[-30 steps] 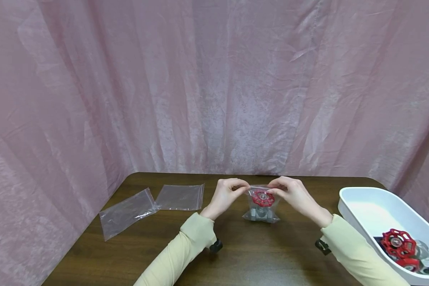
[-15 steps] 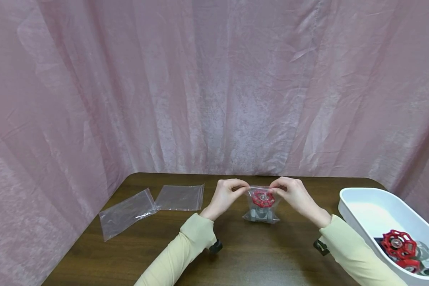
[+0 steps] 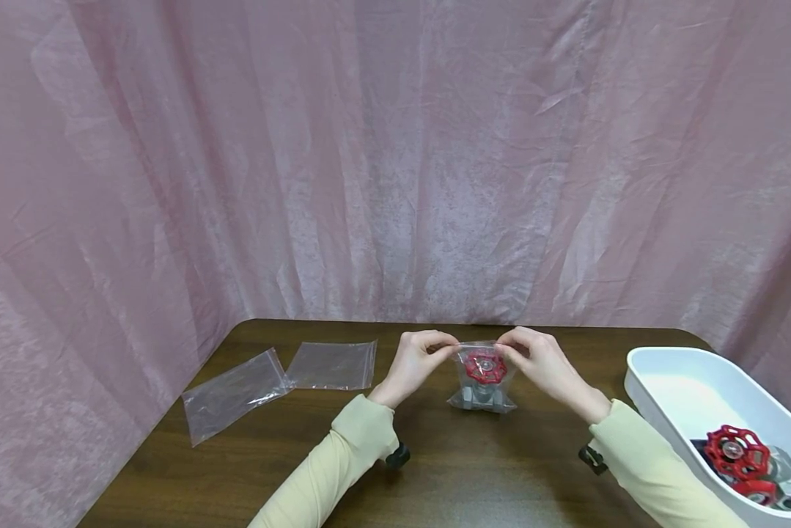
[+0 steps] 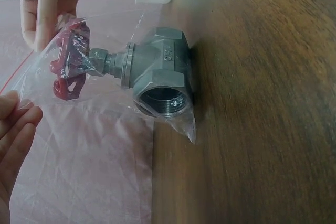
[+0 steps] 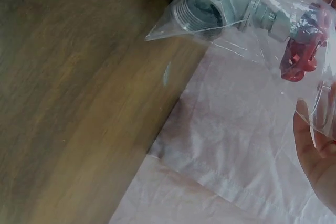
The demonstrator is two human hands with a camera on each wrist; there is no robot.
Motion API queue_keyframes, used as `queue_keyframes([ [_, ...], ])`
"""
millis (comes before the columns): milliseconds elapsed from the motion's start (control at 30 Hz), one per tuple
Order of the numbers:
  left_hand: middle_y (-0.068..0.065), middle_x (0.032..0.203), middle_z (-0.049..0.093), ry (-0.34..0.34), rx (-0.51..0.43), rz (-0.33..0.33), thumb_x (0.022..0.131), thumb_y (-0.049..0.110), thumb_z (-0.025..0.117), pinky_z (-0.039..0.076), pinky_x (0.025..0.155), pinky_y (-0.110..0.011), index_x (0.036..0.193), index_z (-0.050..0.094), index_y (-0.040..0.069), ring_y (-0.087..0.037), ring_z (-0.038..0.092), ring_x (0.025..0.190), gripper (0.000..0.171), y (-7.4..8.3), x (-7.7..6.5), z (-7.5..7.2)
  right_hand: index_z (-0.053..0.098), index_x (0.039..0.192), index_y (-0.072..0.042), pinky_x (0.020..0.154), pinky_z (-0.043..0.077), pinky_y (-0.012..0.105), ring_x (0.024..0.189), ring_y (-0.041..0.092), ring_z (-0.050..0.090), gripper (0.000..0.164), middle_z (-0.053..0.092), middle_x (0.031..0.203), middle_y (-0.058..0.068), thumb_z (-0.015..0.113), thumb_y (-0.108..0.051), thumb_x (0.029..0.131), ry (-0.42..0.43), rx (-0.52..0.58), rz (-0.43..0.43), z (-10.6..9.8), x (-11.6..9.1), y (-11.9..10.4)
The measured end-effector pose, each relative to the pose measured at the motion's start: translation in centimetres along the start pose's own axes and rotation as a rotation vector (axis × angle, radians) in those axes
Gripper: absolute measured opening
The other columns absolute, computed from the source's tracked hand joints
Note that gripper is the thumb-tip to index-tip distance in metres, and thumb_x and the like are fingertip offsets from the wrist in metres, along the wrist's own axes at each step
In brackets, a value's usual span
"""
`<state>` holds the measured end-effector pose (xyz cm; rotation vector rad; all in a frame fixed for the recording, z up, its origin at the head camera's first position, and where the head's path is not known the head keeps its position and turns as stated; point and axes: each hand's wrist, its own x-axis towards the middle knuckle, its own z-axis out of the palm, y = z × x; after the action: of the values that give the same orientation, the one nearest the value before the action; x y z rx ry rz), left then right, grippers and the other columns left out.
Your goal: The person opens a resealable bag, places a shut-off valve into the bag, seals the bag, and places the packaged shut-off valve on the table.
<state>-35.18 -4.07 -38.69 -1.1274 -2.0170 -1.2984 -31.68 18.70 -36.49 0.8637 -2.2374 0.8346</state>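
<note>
A gate valve (image 3: 482, 393) with a red handwheel (image 3: 485, 367) stands upright on the table inside a clear zip bag (image 4: 189, 129). Its grey metal body (image 4: 157, 61) and threaded port show through the plastic in the left wrist view. My left hand (image 3: 416, 361) pinches the bag's top edge at the left corner. At the other end of that edge, my right hand (image 3: 545, 365) pinches the plastic between thumb and fingers, just above the handwheel. A red zip line (image 4: 17, 72) runs along the bag's mouth. In the right wrist view, plastic partly covers the right fingers (image 5: 303, 124).
Two flat clear bags, one angled (image 3: 233, 396) and one squarer (image 3: 334, 365), lie on the wooden table (image 3: 474, 469) at left, overlapping at a corner. At right stands a white tub (image 3: 659, 403) holding more red-wheeled valves (image 3: 737, 452). A pink curtain (image 3: 395, 183) hangs behind.
My right hand has shifted very slightly rightward along the bag's top edge. The left hand, the bag and the valve stay practically where they were.
</note>
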Motion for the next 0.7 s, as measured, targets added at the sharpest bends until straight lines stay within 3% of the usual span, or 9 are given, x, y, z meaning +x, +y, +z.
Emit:
queue_keyframes([
  [233, 0.003, 0.084, 0.066, -0.001, -0.009, -0.019, 0.082, 0.008, 0.067, 0.047, 0.058, -0.02, 0.086, 0.071, 0.008, -0.002, 0.058, 0.068, 0.005, 0.02, -0.02, 0.02, 0.067, 0.087, -0.009, 0.062, 0.047, 0.034, 0.074, 0.009, 0.057, 0.009, 0.063, 0.084, -0.006, 0.069, -0.005, 0.079, -0.016, 0.042, 0.059, -0.6, -0.5, 0.62],
  [367, 0.002, 0.083, 0.066, 0.0, -0.015, -0.019, 0.081, 0.008, 0.068, 0.047, 0.058, -0.02, 0.086, 0.071, 0.007, -0.002, 0.058, 0.069, 0.005, 0.01, -0.05, 0.01, 0.067, 0.084, -0.009, 0.06, 0.047, 0.032, 0.071, 0.009, 0.057, 0.009, 0.062, 0.081, -0.007, 0.071, -0.004, 0.077, 0.001, 0.025, 0.071, -0.8, -0.79, 0.96],
  [700, 0.002, 0.084, 0.066, -0.001, -0.007, -0.016, 0.081, 0.007, 0.068, 0.047, 0.059, -0.02, 0.085, 0.071, 0.006, -0.003, 0.058, 0.07, 0.005, 0.07, -0.02, 0.06, 0.065, 0.072, -0.01, 0.053, 0.038, 0.019, 0.061, 0.004, 0.049, 0.018, 0.058, 0.071, -0.007, 0.075, 0.004, 0.067, 0.087, -0.045, -0.058, -0.66, -0.74, 0.99],
])
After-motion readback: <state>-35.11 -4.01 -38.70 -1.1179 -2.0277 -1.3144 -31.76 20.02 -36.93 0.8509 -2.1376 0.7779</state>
